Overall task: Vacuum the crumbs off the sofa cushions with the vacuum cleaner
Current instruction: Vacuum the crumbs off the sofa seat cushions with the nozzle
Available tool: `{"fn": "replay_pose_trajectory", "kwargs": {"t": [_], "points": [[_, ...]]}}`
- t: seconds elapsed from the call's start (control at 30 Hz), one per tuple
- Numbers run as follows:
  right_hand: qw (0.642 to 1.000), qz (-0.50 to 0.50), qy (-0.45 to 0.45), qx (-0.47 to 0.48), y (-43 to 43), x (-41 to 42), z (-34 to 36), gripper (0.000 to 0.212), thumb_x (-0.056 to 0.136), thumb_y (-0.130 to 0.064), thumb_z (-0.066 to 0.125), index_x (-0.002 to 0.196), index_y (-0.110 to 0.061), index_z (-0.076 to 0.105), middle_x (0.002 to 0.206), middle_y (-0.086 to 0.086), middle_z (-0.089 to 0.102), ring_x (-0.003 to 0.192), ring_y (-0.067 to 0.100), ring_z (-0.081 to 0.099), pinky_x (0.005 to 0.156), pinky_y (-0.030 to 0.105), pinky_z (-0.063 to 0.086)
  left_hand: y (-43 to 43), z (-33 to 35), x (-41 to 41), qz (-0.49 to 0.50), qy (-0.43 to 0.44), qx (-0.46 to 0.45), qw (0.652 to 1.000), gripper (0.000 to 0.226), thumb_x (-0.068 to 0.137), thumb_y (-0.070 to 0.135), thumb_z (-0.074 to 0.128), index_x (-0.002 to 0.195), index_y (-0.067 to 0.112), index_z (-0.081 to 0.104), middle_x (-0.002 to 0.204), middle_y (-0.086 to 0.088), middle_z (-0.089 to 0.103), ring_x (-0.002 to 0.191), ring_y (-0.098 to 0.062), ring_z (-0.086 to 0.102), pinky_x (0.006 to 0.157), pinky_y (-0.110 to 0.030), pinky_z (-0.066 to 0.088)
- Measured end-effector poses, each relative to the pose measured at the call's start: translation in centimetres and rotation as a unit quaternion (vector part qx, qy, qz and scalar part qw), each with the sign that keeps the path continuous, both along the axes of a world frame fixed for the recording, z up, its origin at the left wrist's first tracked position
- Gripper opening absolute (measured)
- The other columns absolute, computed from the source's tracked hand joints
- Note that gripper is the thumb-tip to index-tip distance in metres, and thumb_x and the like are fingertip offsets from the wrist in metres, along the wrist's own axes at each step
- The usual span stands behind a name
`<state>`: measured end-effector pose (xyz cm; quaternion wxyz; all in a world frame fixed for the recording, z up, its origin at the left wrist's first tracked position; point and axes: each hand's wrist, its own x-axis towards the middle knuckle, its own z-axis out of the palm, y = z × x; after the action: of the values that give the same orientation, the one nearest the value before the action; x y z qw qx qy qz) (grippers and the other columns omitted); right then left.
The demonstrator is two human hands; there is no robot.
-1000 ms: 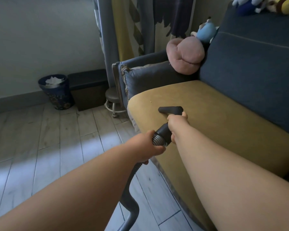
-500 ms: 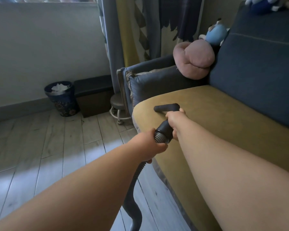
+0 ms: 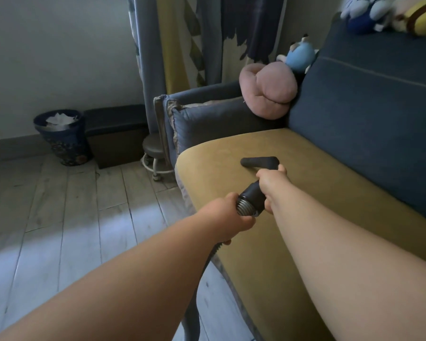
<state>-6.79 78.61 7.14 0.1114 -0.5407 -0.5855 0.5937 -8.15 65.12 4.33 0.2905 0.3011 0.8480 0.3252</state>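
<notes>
I am gripping the black plastic vacuum tube (image 3: 252, 196) with my right hand (image 3: 272, 184), fingers curled round it just behind the flat black T-shaped nozzle (image 3: 258, 162). My left hand (image 3: 228, 214) is clamping its fingers round the grey ribbed hose (image 3: 243, 209) where it joins the tube. The nozzle is lying on the mustard-yellow velvety seat cushion (image 3: 330, 200) of the dark blue fabric sofa (image 3: 369, 107), and it is sitting farther in from the cushion's armrest end than half a second ago.
</notes>
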Motion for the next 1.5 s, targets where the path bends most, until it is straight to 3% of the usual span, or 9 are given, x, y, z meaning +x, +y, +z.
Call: {"fn": "replay_pose_trajectory", "kwargs": {"t": [0.2,0.43,0.67,0.9,1.03,1.17,1.37,1.5], "points": [[0.998,0.067,-0.021,0.005,-2.4,-1.5,-0.8,0.068,0.093,-0.023,0.048,0.149,-0.040,0.013,0.135,0.014,0.046,0.113,0.037,0.051,0.096,0.050,0.047,-2.5,-0.5,-0.5,0.035,0.047,-0.032,0.998,0.036,0.082,0.041,0.066,0.108,0.029,0.043,0.085,-0.001,0.061,0.053,-0.015,0.064,0.043,-0.025,0.055],[0.999,0.021,0.020,-0.028,-3.5,1.7,-0.5,0.067,0.091,-0.022,0.047,0.147,-0.043,0.018,0.130,0.010,0.050,0.107,0.035,0.054,0.095,0.051,0.047,-3.5,0.6,1.4,-0.018,0.038,-0.052,0.998,0.036,0.082,0.040,0.067,0.106,0.028,0.043,0.084,-0.003,0.060,0.046,-0.012,0.060,0.040,-0.019,0.048],[0.998,0.035,0.032,-0.049,-7.5,5.0,-0.6,0.067,0.092,-0.019,0.045,0.148,-0.041,0.017,0.125,0.014,0.052,0.102,0.036,0.055,0.095,0.051,0.048,-7.7,1.0,4.7,-0.026,0.028,-0.067,0.997,0.039,0.082,0.039,0.068,0.109,0.029,0.043,0.087,-0.003,0.061,0.051,-0.013,0.062,0.044,-0.021,0.051],[0.996,-0.028,0.045,-0.065,-8.3,9.4,0.2,0.069,0.094,-0.017,0.045,0.150,-0.043,0.014,0.110,0.009,0.049,0.083,0.028,0.051,0.077,0.042,0.045,-8.4,1.9,7.6,-0.064,0.019,-0.077,0.995,0.040,0.081,0.041,0.069,0.110,0.029,0.044,0.088,-0.004,0.061,0.053,-0.014,0.063,0.046,-0.023,0.054],[0.996,-0.064,0.034,-0.055,-7.9,12.9,0.4,0.069,0.095,-0.017,0.046,0.150,-0.042,0.014,0.132,0.011,0.050,0.091,0.030,0.048,0.078,0.041,0.041,-7.7,2.1,10.0,-0.114,0.023,-0.091,0.989,0.040,0.082,0.042,0.069,0.110,0.029,0.044,0.086,-0.005,0.062,0.050,-0.013,0.063,0.051,-0.028,0.059],[0.995,-0.084,0.037,-0.042,-7.5,16.5,0.1,0.068,0.095,-0.016,0.047,0.151,-0.039,0.015,0.141,0.010,0.046,0.116,0.034,0.050,0.083,0.043,0.040,-7.0,2.1,12.7,-0.147,0.018,-0.094,0.984,0.040,0.082,0.039,0.068,0.112,0.026,0.045,0.087,-0.006,0.062,0.053,-0.015,0.063,0.051,-0.028,0.059],[0.991,-0.119,0.041,-0.039,-6.8,20.9,0.2,0.068,0.095,-0.016,0.047,0.150,-0.040,0.016,0.138,0.011,0.047,0.092,0.028,0.045,0.076,0.041,0.039,-6.1,2.6,16.3,-0.181,0.032,-0.096,0.978,0.039,0.082,0.041,0.067,0.110,0.026,0.045,0.087,-0.005,0.062,0.053,-0.017,0.065,0.053,-0.034,0.060],[0.990,-0.131,0.038,-0.047,-7.0,23.6,0.2,0.067,0.096,-0.014,0.048,0.150,-0.038,0.017,0.140,0.013,0.046,0.106,0.034,0.051,0.090,0.049,0.045,-6.2,2.8,18.5,-0.198,0.034,-0.102,0.974,0.038,0.083,0.042,0.067,0.108,0.027,0.043,0.087,-0.004,0.061,0.054,-0.016,0.064,0.051,-0.031,0.059]]}}
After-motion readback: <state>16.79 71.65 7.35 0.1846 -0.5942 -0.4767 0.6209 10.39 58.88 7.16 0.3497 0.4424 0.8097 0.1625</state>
